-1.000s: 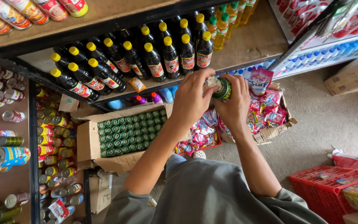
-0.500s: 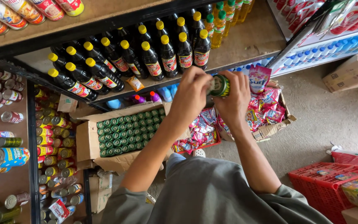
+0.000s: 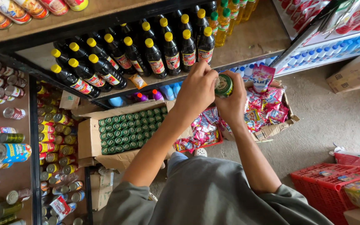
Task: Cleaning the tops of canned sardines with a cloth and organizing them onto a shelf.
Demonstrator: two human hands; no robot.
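Dark yellow-capped bottles [image 3: 155,58] line a shelf [image 3: 255,41] above a red crate [image 3: 326,183] and sachets [image 3: 267,104].

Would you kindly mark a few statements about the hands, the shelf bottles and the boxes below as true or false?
1. Both hands, left hand and right hand, are on a green-topped can. True.
2. The dark bottles on the shelf have red caps. False: their caps are yellow.
3. The open cardboard box below holds rows of green-topped cans. True.
4. The red crate sits on the shelf. False: it stands on the floor at the right.
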